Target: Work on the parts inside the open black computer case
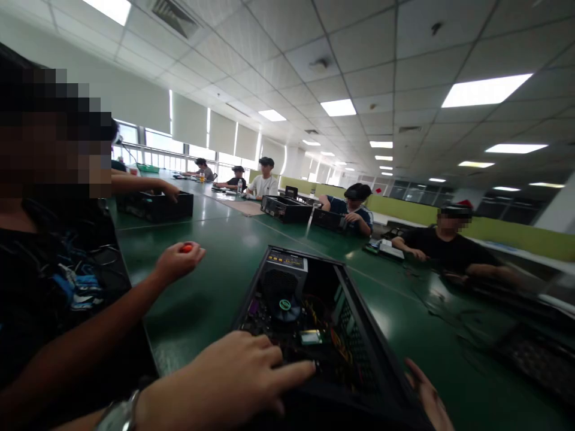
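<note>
An open black computer case lies in front of me on the green table, its inside facing up. My left hand, with a watch at the wrist, reaches over it. Its index finger stretches to a small light spot on the dark parts inside, the other fingers loosely bent. Past the fingertip are a white-and-green part, a round fan with a green label, and a power supply. My right hand lies along the outer right wall of the case, fingers stretched and partly hidden.
Close on my left, a co-worker's hand holds something small and red. Other open cases stand farther along the green table, with several people seated around it. Loose cables and dark parts lie at the right.
</note>
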A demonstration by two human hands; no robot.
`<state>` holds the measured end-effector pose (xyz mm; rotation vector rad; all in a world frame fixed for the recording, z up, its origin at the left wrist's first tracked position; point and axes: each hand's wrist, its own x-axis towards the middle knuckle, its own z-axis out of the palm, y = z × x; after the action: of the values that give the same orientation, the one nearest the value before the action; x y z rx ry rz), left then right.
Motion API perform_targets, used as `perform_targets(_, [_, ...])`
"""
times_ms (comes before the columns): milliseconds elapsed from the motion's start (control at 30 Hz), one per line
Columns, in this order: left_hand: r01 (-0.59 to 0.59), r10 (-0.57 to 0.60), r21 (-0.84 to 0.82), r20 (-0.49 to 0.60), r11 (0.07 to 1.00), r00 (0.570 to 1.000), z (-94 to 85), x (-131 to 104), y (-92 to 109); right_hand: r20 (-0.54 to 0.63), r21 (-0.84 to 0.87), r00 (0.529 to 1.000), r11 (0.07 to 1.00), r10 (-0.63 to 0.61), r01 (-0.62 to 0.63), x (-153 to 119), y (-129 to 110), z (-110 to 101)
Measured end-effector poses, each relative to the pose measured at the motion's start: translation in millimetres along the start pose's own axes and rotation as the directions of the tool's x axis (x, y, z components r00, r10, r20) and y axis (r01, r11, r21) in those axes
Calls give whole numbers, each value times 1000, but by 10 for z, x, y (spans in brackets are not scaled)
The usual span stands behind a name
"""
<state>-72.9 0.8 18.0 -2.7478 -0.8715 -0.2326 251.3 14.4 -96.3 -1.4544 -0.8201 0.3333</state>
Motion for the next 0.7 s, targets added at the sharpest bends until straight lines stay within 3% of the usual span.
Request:
perform_targets(67, [115, -113, 70, -42, 991, 993, 80, 105, -346, 5, 3, 1000, 1000, 12, -12, 170, -125, 599])
perform_targets(167, [288, -240, 217, -222, 933, 945, 200, 299, -699, 64, -16, 996, 998, -55, 56, 465, -297, 1587])
perform_targets(267, [233, -166, 150, -358, 961, 919, 331, 529, -716, 146, -40, 983, 992, -109, 116, 621, -340, 2329])
perform_targets(333, [117, -99, 22, -394, 993, 914, 491, 674, -599, 241, -67, 957, 981, -159, 180, 598, -271, 2541])
perform_targets(400, [14, -53, -97, -411, 995, 910, 728, 792, -467, 360, -92, 907, 959, -220, 269, 511, -138, 2493])
perform_targets(467, [-49, -39, -197, -418, 979, 908, 1005, 880, -363, 481, -114, 831, 920, -279, 375, 426, 20, 2214])
perform_targets(600, [-95, -42, -316, -401, 944, 915, 1454, 1010, -251, 658, -144, 666, 810, -351, 569, 400, 283, 1248])
perform_targets(667, [-133, 3, -321, -376, 938, 927, 1565, 1066, -221, 692, -203, 632, 746, -349, 634, 435, 384, 740])
perform_targets(700, [-159, 37, -313, -363, 936, 931, 1593, 1093, -208, 694, -249, 638, 719, -335, 649, 449, 431, 515])
